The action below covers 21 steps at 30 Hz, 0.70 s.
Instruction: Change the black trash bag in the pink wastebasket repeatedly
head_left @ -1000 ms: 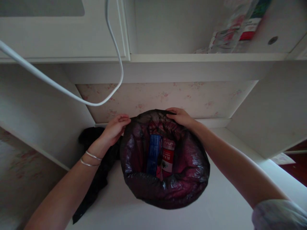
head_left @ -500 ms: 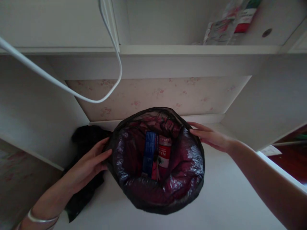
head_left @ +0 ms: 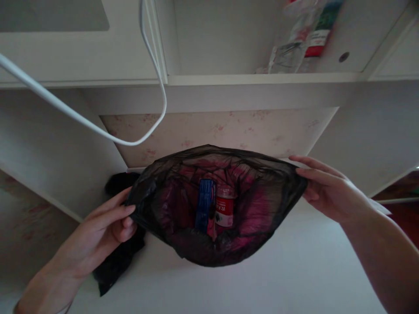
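Note:
A thin black trash bag (head_left: 258, 244) spreads wide between my hands, its mouth facing up toward me. My left hand (head_left: 106, 220) pinches the bag's left edge between thumb and fingers. On the opposite side, my right hand (head_left: 327, 185) grips the right edge the same way. Down inside lie a blue box (head_left: 204, 205) and, beside it, a clear jar with a red and white label (head_left: 224, 207). A pink-red surface shows through the film around them; I cannot tell what it belongs to.
Another black plastic bag (head_left: 121, 261) lies crumpled on the white surface (head_left: 262, 288) behind my left hand. A white cable (head_left: 81, 117) loops across the upper left. Above, a white shelf (head_left: 212, 80) holds bottles (head_left: 316, 46) at the right. Flowered wallpaper (head_left: 216, 128) covers the back.
Both hands have moved apart, stretching the bag's rim wider and lifting it from its rounder shape. My fingers now pinch the edges. The box and jar stay inside.

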Tool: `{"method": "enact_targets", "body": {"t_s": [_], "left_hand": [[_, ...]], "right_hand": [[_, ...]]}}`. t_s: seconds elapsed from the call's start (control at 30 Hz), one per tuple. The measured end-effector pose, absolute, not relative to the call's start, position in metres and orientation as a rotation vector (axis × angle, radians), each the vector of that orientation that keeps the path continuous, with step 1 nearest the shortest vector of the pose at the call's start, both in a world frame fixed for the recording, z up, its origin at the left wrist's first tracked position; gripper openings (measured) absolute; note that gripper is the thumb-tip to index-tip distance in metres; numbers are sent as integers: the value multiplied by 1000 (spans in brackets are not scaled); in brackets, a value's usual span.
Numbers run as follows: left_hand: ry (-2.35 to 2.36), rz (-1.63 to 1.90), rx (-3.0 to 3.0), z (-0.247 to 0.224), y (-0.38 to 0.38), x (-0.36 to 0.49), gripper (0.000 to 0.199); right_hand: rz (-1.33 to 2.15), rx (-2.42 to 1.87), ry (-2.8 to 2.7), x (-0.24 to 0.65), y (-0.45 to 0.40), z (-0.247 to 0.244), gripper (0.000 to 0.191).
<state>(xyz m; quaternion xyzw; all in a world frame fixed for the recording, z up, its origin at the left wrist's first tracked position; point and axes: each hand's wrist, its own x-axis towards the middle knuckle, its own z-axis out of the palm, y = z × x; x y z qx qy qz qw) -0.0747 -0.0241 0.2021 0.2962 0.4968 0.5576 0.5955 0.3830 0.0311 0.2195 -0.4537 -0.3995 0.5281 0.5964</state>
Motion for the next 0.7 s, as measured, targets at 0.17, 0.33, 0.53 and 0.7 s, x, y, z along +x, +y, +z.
{"method": "enact_targets", "body": {"t_s": [0.17, 0.33, 0.53, 0.7], "left_hand": [[1176, 1274, 824, 188, -24, -63, 46], [1260, 1067, 1002, 137, -44, -60, 49], [1151, 705, 1218, 123, -65, -62, 47], [1165, 772, 1126, 125, -58, -50, 50]], "right_hand": [[1335, -1025, -1037, 378, 23, 213, 65], [1464, -1170, -1140, 374, -2, 168, 90], [1574, -1031, -1129, 343, -34, 131, 55], [1387, -1030, -859, 318, -45, 133, 86]]}}
